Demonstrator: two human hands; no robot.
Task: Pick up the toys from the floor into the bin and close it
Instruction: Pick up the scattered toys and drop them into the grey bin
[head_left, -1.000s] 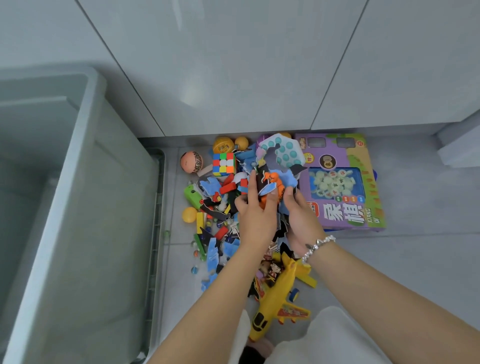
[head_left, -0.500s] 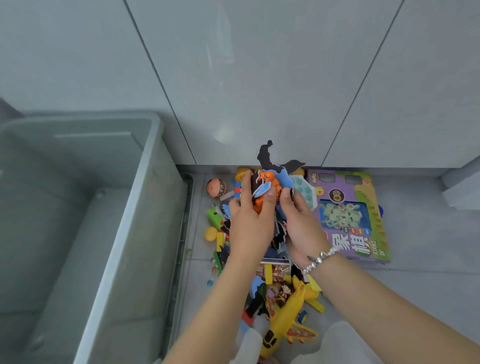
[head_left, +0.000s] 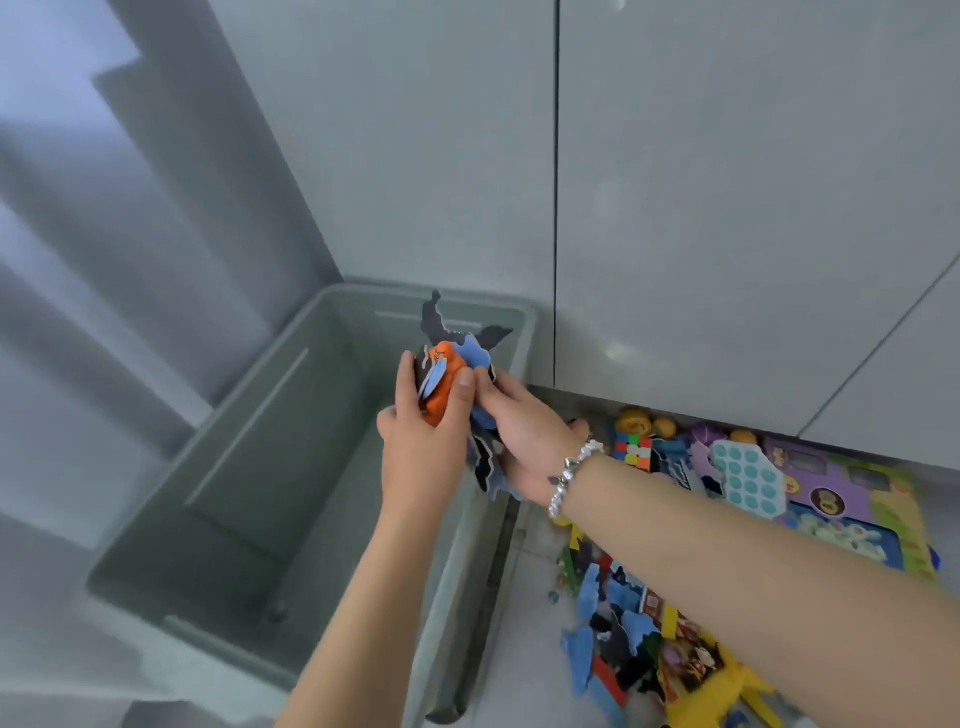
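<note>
My left hand (head_left: 421, 457) and my right hand (head_left: 524, 441) together clasp a bundle of toys (head_left: 452, 369): an orange piece with blue and dark flat cut-out shapes. The bundle hangs over the right rim of the grey-green bin (head_left: 234, 519), whose inside looks bare. More toys lie on the floor to the right: a colour cube (head_left: 634, 451), blue and dark flat pieces (head_left: 602, 623), a yellow toy plane (head_left: 727, 691), a teal bubble pad (head_left: 745, 478) and a purple game box (head_left: 852, 499).
Glossy grey cabinet doors (head_left: 675, 208) rise behind the bin and the toys. The bin's lid (head_left: 493, 597) stands on edge between the bin and the pile. Small balls (head_left: 644, 421) rest by the cabinet foot.
Both hands lifted the bundle off the pile and carried it left to above the bin. The view swung left, so the bin now sits in the middle.
</note>
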